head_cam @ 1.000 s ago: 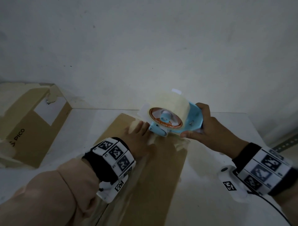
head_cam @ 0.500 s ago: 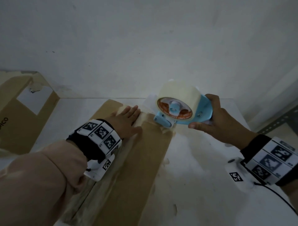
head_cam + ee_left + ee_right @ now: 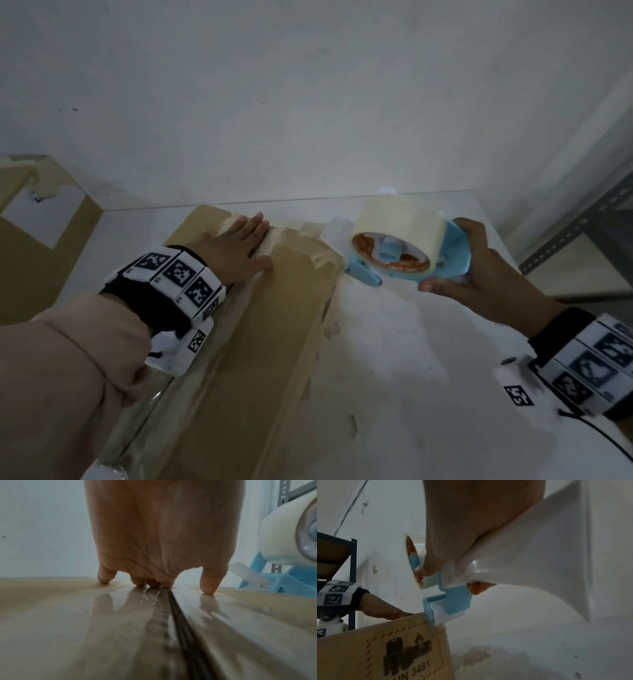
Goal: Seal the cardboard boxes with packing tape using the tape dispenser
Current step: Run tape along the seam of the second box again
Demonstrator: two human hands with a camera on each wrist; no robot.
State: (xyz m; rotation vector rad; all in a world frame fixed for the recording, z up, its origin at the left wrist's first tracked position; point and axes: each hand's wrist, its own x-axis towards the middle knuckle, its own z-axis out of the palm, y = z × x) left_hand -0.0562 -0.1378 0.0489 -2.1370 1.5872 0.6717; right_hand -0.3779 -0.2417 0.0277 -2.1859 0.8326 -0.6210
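Since the earlier head frames, the tape dispenser (image 3: pixel 407 250) has been carried off the box top, away from the flat palm, to the far right edge of the cardboard box (image 3: pixel 260 342); the left hand (image 3: pixel 236 251) has been slid further along the seam toward the far end.

The cardboard box lies on the white table (image 3: pixel 428 359), directly under the left hand and just left of the gripped dispenser. A second cardboard box (image 3: pixel 37 260) stands well apart, beyond the left wrist. A glossy strip of packing tape (image 3: pixel 154 615) is laid along the centre seam, running back from the fingertips (image 3: pixel 208 589) toward the wrist.

The left hand is spread flat, fingers straight, pressed on the tape; nothing is held. The right hand (image 3: pixel 486 274) is curled round the dispenser's handle, gripping it firmly. In the right wrist view the dispenser's roller (image 3: pixel 443 614) is seen at the box's top corner edge; contact appears likely, but whether the tape is cut cannot be told.

Risks, as judged:
- If the strip is not yet severed, a pull away from the box could lift the far end from the cardboard.
- A slack strip could wrinkle or stick to itself below the roller.
- If palm pressure is released early, the flaps could spring apart beneath the tape.
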